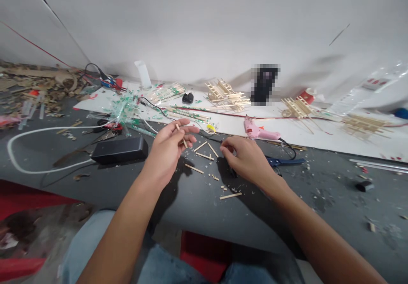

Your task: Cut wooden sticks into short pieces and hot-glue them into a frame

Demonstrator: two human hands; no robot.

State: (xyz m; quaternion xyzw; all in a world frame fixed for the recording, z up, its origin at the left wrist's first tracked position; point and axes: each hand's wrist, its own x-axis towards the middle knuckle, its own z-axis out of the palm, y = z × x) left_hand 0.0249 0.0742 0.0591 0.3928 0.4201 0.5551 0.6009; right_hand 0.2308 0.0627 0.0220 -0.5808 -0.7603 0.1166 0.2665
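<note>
My left hand [172, 148] is closed on a short wooden stick [182, 136], pinched between thumb and fingers above the table. To the right, my right hand [244, 154] is low over the table, thumb and fingertips curled together; whatever they hold, if anything, is hidden. Beneath and behind that hand lies a blue-handled tool [288, 161], partly covered. Between my hands several cut sticks lie loose, one stick [204, 156] among them with small pieces at its end. Nearer me are another stick [194, 169] and a separate stick [230, 196], with small chips around them.
A pink glue gun [259, 130] rests by the white board [331, 137]. Behind it stand a small stick-built model [226, 95] and further models at right. A black box [119, 150], a white cable [47, 129] and crumpled plastic wrappers [123, 112] occupy the left. Scraps [41, 82] pile at far left.
</note>
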